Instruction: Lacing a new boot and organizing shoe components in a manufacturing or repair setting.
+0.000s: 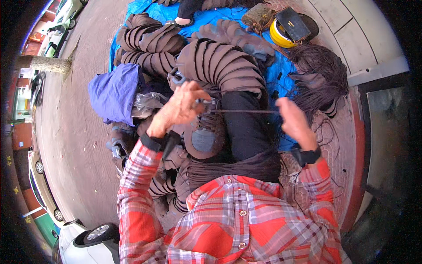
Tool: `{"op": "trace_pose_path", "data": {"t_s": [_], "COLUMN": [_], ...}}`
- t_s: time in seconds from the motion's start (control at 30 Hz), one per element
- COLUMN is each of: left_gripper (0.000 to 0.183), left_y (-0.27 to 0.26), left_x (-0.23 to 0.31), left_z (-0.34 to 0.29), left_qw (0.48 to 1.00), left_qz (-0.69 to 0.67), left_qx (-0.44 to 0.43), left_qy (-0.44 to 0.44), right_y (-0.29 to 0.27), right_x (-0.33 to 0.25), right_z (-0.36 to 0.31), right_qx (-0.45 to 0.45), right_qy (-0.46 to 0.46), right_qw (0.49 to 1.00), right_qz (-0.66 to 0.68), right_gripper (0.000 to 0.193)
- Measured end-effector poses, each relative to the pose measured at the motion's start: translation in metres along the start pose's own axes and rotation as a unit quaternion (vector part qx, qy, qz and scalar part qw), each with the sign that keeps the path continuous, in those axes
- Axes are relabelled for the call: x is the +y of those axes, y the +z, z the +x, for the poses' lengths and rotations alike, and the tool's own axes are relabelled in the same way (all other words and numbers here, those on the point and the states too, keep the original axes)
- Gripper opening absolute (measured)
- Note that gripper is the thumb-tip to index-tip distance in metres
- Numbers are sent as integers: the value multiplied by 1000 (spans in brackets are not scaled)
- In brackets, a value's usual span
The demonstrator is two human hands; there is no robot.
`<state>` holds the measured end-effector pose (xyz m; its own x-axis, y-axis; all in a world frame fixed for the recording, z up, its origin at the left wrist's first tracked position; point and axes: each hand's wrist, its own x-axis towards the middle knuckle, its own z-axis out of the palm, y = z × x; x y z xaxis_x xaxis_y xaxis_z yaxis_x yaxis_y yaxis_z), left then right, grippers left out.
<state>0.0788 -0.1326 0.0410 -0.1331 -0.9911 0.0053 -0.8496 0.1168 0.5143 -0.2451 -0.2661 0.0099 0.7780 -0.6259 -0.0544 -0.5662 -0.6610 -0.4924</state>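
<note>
A brown shoe upper (203, 137) with a grey toe lies in front of me against my dark-clad leg. At its lacing, the fingers of my left hand (184, 104) are closed on the upper near the eyelets. A dark shoelace (246, 111) runs taut from these eyelets to my right hand (295, 121), which is closed on it at the right. My right fingers are slightly blurred. Dark laces cross the upper's front.
Long nested stacks of brown shoe uppers (220, 61) lie on a blue tarp (205, 16). A heap of dark laces (323, 75) lies to the right, with loose strands on the paving. A purple bag (115, 93) sits left. Beyond are a yellow container (281, 36) and another person's foot (183, 21).
</note>
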Motion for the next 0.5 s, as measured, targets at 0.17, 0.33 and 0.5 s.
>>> {"op": "trace_pose_path", "data": {"t_s": [0.17, 0.33, 0.5], "left_gripper": [30, 34, 37], "left_y": [19, 26, 22], "left_x": [-48, -39, -26], "left_z": [-17, -26, -24], "left_qw": [992, 997, 988], "left_qz": [107, 61, 149], "left_qx": [-42, -36, -39], "left_qy": [54, 15, 29], "right_y": [-46, -18, 60], "right_x": [60, -13, -99], "right_z": [-45, -15, 80], "right_qx": [12, 15, 68], "right_qy": [208, -58, -235], "right_qw": [978, 989, 964], "right_qz": [-8, -133, -105], "right_gripper": [37, 28, 19]}}
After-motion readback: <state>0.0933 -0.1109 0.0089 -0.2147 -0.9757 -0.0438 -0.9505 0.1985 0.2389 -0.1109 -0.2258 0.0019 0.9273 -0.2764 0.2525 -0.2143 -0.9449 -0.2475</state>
